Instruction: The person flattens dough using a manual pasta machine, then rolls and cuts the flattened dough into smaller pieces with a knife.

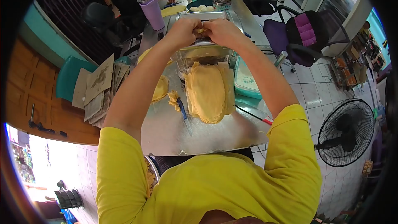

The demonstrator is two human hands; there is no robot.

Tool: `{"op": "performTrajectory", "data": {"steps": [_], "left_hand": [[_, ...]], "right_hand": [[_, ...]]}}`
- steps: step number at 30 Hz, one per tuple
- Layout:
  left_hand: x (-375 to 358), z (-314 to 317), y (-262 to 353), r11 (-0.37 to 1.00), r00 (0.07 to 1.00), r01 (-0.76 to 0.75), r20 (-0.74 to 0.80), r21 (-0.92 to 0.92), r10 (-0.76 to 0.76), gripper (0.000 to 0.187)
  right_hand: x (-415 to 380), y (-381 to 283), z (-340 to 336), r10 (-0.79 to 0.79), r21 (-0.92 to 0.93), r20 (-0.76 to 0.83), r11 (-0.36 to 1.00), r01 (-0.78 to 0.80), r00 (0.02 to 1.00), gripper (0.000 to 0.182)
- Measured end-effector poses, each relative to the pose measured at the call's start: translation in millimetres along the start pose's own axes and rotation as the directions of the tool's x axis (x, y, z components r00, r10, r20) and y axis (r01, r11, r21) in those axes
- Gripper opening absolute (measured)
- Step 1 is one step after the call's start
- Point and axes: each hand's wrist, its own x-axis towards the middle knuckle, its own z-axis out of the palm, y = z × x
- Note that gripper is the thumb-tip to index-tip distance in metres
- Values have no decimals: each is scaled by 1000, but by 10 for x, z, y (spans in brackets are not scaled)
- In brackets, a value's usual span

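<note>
My left hand [183, 31] and my right hand [222, 31] meet over the top of a metal dough roller machine [202, 52], pinching a small yellow piece of dough [200, 30] between the fingers. Below the machine a long yellow dough sheet [206, 91] lies folded on the steel table [174, 135]. A blue-handled knife [184, 114] rests left of the sheet, beside small dough scraps [173, 98]. Another flat piece of dough [160, 88] lies under my left forearm.
A teal tray of flour [245, 81] sits right of the machine. A purple cup [152, 10], a bowl of dough balls [201, 7] and other people's hands are farther up the table. An office chair [300, 37] and a floor fan [346, 132] stand at right.
</note>
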Motion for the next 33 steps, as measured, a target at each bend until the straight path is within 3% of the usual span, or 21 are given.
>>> {"op": "performTrajectory", "data": {"steps": [11,13,14,15,16,17,18,19,20,21,22,23,24,25,28,30,33], "left_hand": [[-36,43,36,997,998,56,17,45,-57,20],[-68,97,14,996,996,63,-68,64,-58,21],[-104,130,45,996,996,65,-68,60,-61,21],[-170,179,116,994,950,-58,-302,92,83,23],[-245,220,186,974,828,-160,-516,158,220,25],[-326,311,276,980,782,-177,-591,91,197,25],[-455,420,409,984,729,-175,-665,44,160,25],[-645,541,670,996,744,-25,-667,-85,-38,26],[-775,914,662,977,689,-90,-721,-192,-78,22],[-818,1223,720,924,651,-77,-721,-373,-237,22],[-888,1375,790,854,663,23,-631,-521,-402,25],[-890,1483,827,668,609,193,-446,-719,-656,27],[-818,1580,767,535,514,174,-388,-827,-765,30],[-725,1634,651,393,434,121,-308,-911,-847,33],[-504,1516,501,405,337,241,-315,-882,-887,38],[-408,1510,550,236,213,15,-227,-972,-950,36],[-351,1520,536,138,265,-8,-135,-990,-955,32]], "right_hand": [[22,15,-27,-10,31,46,999,9,999,23],[32,41,2,13,15,78,1000,-15,997,22],[21,79,63,-31,88,-19,996,33,999,20],[10,90,88,-69,156,-118,984,88,991,20],[0,127,78,-82,157,-114,983,99,990,20],[6,146,51,-85,106,-59,990,91,995,19],[58,118,75,-113,68,-2,991,112,994,18],[57,147,90,-217,56,-24,974,218,976,18],[69,58,62,-171,61,7,983,171,985,17],[66,43,128,-173,1,-77,985,174,982,18],[63,21,186,-176,-32,-147,984,173,973,19],[82,10,208,-201,-46,-176,979,196,964,19],[122,111,269,-170,-56,-133,985,164,976,20],[127,70,267,-104,50,-141,992,112,984,20],[126,-87,201,-63,159,-99,984,78,993,15],[152,-44,184,-134,64,-81,988,139,988,14],[172,-166,123,-65,17,-11,998,65,998,13]]}}
